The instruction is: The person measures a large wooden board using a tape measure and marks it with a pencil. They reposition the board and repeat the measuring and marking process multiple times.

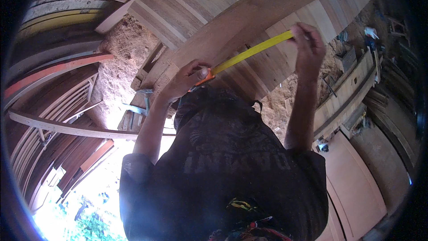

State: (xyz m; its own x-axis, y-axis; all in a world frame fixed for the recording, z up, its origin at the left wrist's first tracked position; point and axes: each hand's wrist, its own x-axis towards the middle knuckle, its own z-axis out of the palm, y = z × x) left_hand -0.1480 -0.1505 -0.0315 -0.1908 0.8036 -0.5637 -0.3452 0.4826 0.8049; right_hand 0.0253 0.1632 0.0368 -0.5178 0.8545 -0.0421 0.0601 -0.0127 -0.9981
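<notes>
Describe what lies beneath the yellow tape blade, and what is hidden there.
Beneath the yellow tape blade, a wooden panel of light and dark strips shows along the blade's near side. The wood directly under the blade is covered; whether the two touch cannot be told.

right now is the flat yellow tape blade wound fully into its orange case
No, the flat yellow tape blade stretches from the orange case in the left hand out to the right hand.
</notes>
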